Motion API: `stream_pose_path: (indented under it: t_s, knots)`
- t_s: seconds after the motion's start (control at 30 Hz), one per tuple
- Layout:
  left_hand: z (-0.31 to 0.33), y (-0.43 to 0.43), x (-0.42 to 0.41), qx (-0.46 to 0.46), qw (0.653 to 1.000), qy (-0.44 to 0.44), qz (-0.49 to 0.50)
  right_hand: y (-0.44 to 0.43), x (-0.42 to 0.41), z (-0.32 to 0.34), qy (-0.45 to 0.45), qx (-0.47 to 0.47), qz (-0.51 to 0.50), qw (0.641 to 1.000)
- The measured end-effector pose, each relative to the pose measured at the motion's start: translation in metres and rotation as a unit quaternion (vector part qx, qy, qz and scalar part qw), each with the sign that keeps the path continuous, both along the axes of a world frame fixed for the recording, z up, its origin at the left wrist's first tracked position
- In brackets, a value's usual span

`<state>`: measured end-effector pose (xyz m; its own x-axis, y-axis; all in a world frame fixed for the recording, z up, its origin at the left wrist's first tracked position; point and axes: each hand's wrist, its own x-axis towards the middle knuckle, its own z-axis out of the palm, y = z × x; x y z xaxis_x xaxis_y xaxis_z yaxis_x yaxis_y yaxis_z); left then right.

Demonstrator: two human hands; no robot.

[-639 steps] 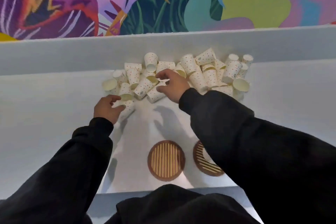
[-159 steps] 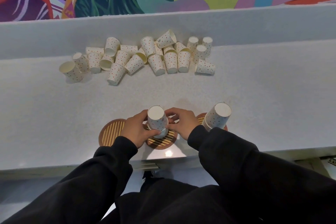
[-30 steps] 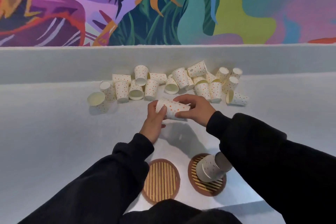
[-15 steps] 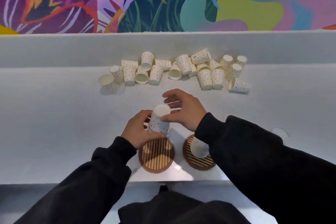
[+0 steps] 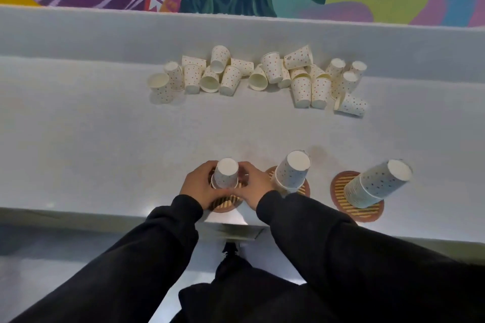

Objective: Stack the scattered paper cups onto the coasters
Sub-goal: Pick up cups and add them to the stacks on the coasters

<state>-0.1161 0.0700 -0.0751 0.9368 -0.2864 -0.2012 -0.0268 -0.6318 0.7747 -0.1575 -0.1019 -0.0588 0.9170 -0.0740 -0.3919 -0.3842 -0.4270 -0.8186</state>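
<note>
Nearest the person, the left hand and the right hand are curling loosely around an upturned polka-dot paper cup, fingers cupping its lower wall from both sides as it is sitting base-up on the left coaster at the near edge of the table. Such a cup is looking very light and thin-walled, so it is probably denting under a hard squeeze and tipping at a nudge; holding it low near the rolled rim, where the paper is stiffest, seems the safer grip. Whether one cup or several nested ones are standing here is hard to tell, since the hands are covering the rim and most of the coaster. Just to the right, a short inverted stack is resting on the middle coaster, and a taller stack is occupying the right coaster, appearing to lean rightwards. Farther back, the loose cups are lying jumbled against the raised ledge, overlapping so that no exact count is possible.
</note>
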Motion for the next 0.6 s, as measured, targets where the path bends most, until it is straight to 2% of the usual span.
stream_pose_path:
  t_s: [0.13,0.6]
  knots:
    - [-0.011,0.004,-0.003,0.054,0.998,-0.020,-0.021,0.007,-0.009,-0.019,-0.016,-0.040,0.020,0.999]
    - [-0.008,0.006,-0.002,0.063,0.998,-0.011,-0.020,0.016,-0.012,-0.016,-0.035,-0.107,0.014,0.994]
